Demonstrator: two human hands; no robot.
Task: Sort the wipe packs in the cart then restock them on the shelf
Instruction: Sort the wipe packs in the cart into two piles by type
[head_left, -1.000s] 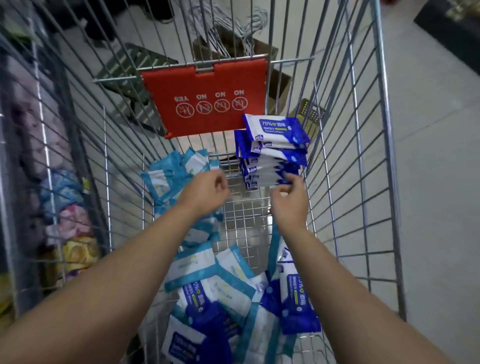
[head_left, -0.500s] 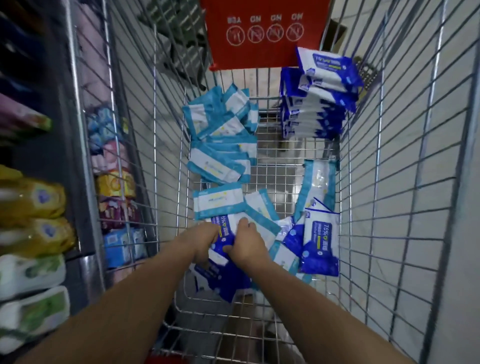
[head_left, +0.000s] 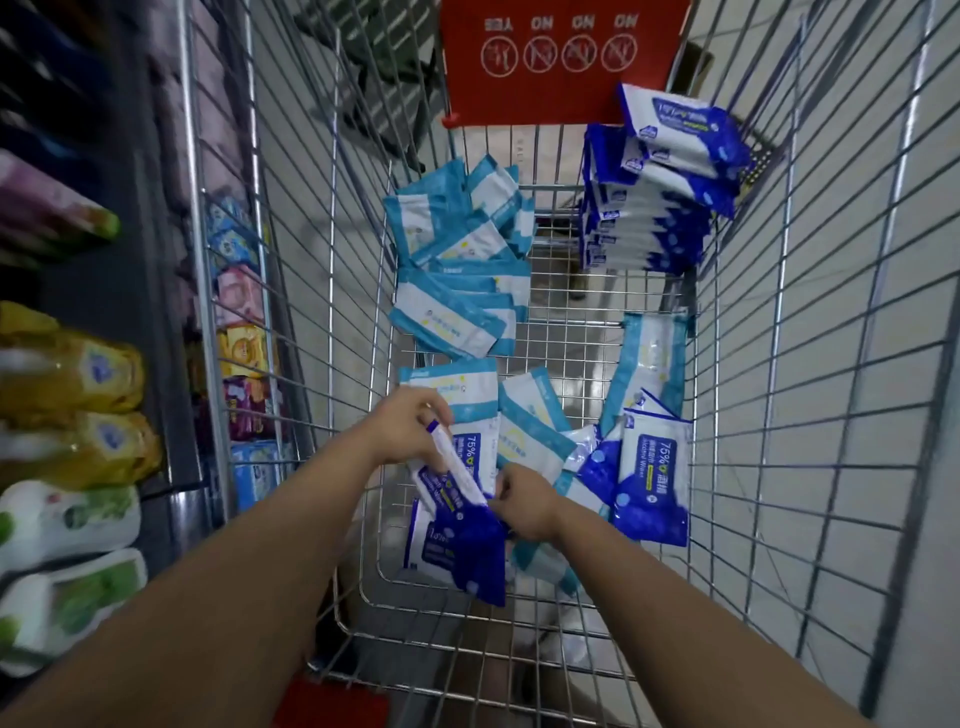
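Observation:
Inside the wire cart (head_left: 810, 332) lie wipe packs of two kinds. Dark blue packs stand stacked (head_left: 649, 218) in the far right corner. Light blue packs (head_left: 462, 270) are piled at the far left. Mixed loose packs lie at the near end. My left hand (head_left: 405, 431) grips the top edge of a dark blue 75% alcohol wipe pack (head_left: 457, 478), tilted up on its side. My right hand (head_left: 524, 501) pinches the same pack lower down. Another dark blue pack (head_left: 457, 551) lies under them, and one more dark blue pack (head_left: 652, 478) leans against the right wall.
A red child-seat flap (head_left: 561, 57) closes the cart's far end. Store shelving on the left holds yellow packs (head_left: 72, 374) and green-and-white packs (head_left: 67, 519). Grey floor tiles (head_left: 883, 260) show through the cart's right side.
Both hands drew back from the dark blue stack at the far end to the loose pile near me. They have taken hold of a dark blue pack and tipped it up.

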